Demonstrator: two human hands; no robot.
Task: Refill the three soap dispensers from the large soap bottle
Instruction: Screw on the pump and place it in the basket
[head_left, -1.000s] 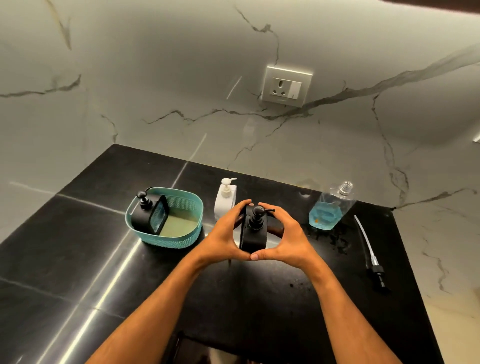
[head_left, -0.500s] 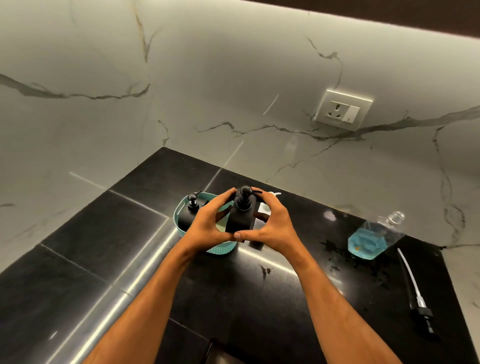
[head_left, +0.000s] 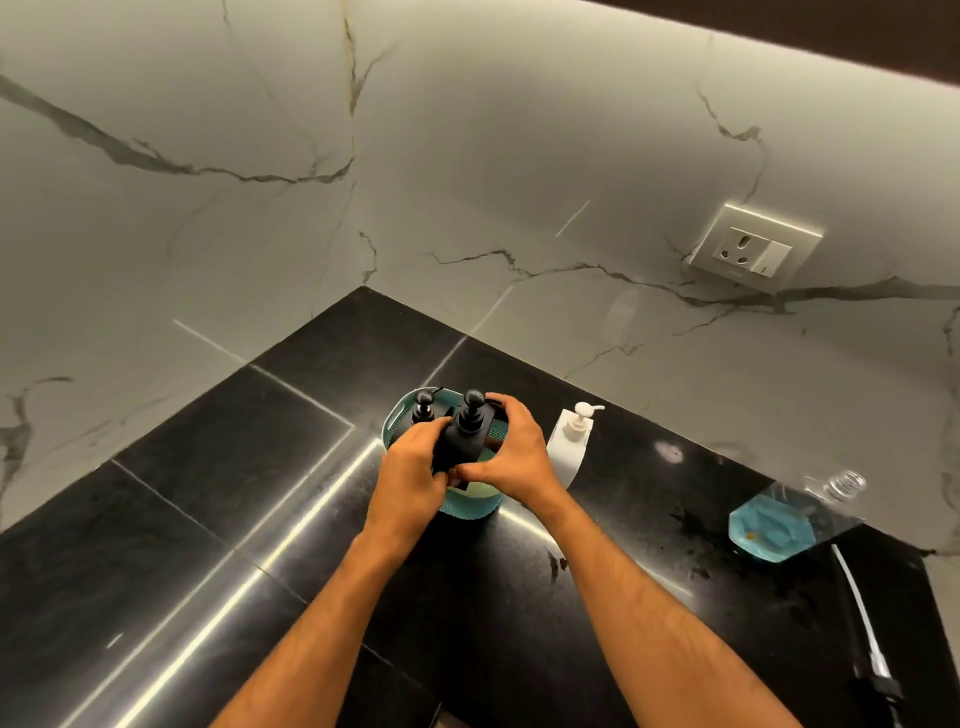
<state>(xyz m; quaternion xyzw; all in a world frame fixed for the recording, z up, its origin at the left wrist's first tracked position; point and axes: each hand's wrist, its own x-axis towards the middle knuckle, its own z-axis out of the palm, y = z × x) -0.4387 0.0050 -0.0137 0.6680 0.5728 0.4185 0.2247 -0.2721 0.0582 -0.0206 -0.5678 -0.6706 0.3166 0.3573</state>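
From the head camera I see both hands wrapped around a black soap dispenser (head_left: 464, 439), held over the teal basket (head_left: 470, 506) near the corner of the black counter (head_left: 218, 467). My left hand (head_left: 410, 475) grips its left side with curled fingers; my right hand (head_left: 511, 460) curls over its right side, fingertips near the pump head. A second black dispenser (head_left: 422, 410) stands inside the basket, just behind and left of the held one. A white dispenser (head_left: 571, 441) stands on the counter just right of the basket. Well to the right, the large soap bottle (head_left: 795, 514) sits uncapped with blue liquid pooled low inside. Its pump with the long tube (head_left: 857, 618) lies on the counter beside it. Dark wet spots (head_left: 691, 525) mark the counter near the bottle. A wall socket (head_left: 753, 252) sits on the marble backsplash.
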